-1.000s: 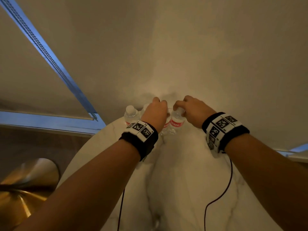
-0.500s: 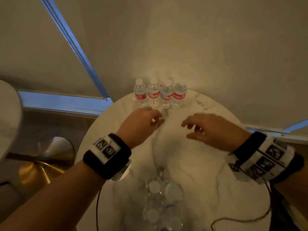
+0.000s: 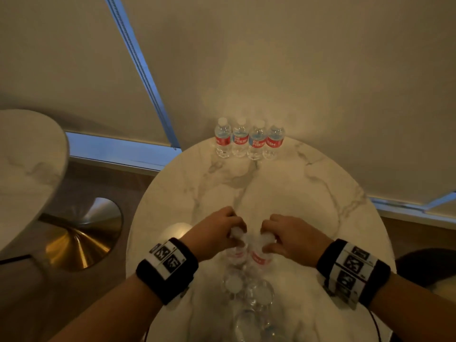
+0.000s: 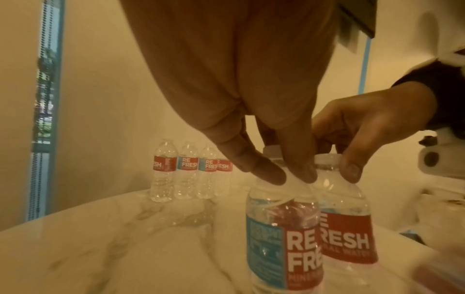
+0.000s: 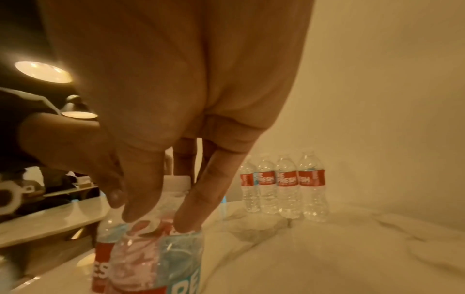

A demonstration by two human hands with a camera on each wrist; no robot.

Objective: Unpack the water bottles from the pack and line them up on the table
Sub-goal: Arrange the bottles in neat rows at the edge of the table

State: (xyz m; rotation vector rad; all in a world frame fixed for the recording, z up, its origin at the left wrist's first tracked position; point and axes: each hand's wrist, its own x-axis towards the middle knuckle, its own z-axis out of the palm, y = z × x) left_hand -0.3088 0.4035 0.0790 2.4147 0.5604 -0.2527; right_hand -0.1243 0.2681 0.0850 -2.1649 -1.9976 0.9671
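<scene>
Several Refresh water bottles [image 3: 249,143] [image 4: 188,171] [image 5: 284,185] stand in a row at the far edge of the round marble table [image 3: 308,193]. Near the table's front, my left hand [image 3: 237,233] [image 4: 289,177] pinches the neck of a bottle [image 3: 235,254] [image 4: 281,238] from above. Close on its right, my right hand [image 3: 267,239] [image 5: 161,218] grips the neck of a second bottle [image 3: 261,259] [image 4: 347,228] [image 5: 163,254]. Both bottles are upright and side by side. Just nearer to me sits the clear pack [image 3: 246,294] with more capped bottles in it.
A wall with roller blinds [image 3: 296,70] rises right behind the bottle row. Another marble table [image 3: 27,164] on a brass base [image 3: 81,243] stands to the left. Cables [image 3: 375,324] trail from my wrists over the near right table edge.
Both hands have left the far row, come back across the table toward me, and closed on two bottles at the pack. The head view has tilted down.
</scene>
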